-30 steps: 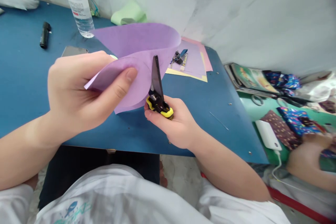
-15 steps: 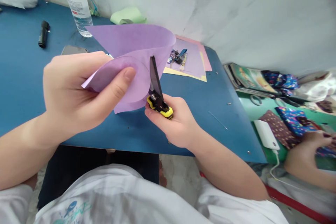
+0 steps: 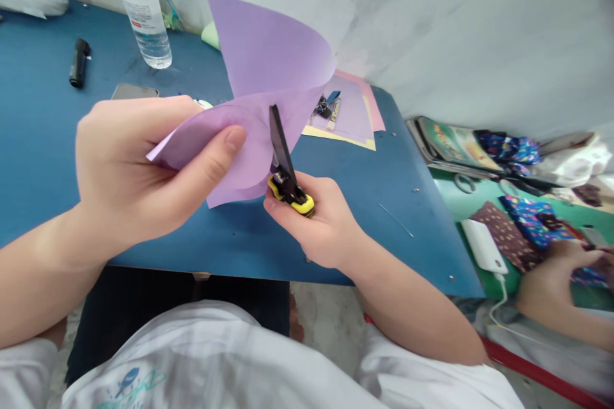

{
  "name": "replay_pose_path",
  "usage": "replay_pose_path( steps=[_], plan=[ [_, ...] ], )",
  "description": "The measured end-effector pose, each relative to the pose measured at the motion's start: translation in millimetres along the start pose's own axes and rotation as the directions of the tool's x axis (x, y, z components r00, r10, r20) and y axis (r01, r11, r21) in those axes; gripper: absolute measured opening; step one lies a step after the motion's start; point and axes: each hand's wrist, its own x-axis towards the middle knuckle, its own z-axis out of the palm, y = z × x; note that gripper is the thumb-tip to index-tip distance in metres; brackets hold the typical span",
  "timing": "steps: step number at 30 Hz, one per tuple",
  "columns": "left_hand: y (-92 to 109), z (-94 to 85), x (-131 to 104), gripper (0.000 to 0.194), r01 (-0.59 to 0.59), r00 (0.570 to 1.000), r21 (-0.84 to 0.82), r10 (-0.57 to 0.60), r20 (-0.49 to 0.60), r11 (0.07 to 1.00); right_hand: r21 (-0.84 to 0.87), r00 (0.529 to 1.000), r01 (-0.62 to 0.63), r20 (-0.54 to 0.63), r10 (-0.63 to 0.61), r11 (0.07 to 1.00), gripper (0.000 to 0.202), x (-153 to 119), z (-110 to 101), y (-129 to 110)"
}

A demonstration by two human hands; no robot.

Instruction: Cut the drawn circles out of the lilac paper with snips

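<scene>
My left hand [image 3: 148, 166] pinches a curled sheet of purple paper [image 3: 273, 45], its thumb lying on the near face. A faint drawn curve shows on the paper close to the thumb. Wrapped round the yellow-and-black handles of a pair of scissors [image 3: 283, 153] is my right hand [image 3: 321, 220]. The dark blades point up and lie against the paper, at an edge cut in a curve. Part of the lower blade is hidden behind the paper.
On the blue table [image 3: 364, 223] stand a water bottle [image 3: 146, 25], a black marker [image 3: 79, 62] and coloured sheets [image 3: 359, 108] with keys on top. At right, a co-worker's hand [image 3: 551, 275] is near a white power bank [image 3: 483, 246] on a green table.
The far flap of the purple paper has swung upward and to the right. The scissors' blades have tipped slightly left, while both hands stay nearly in place.
</scene>
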Motion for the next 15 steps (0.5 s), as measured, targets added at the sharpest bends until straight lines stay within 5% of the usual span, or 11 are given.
replay_pose_path(
  steps=[3, 9, 15],
  plan=[
    [-1.8, 2.4, 0.5, 0.045, 0.001, 1.0, 0.006, -0.001, -0.027, 1.0, 0.008, 1.0, -0.029, 0.012, 0.029, 1.0, 0.024, 0.1, -1.0, 0.0],
    [-5.1, 22.9, 19.9, 0.035, -0.131, 0.953, 0.019, 0.132, -0.273, 0.991, 0.063, 0.989, -0.12, 0.089, 0.114, 0.991, 0.028, -1.0, -2.0, 0.3],
    [-8.2, 39.8, 31.4, 0.041, -0.158, 0.941, -0.011, 0.147, -0.305, 0.987, 0.163, 0.981, -0.169, 0.128, 0.149, 0.972, 0.033, 1.2, 3.7, 4.1]
  ],
)
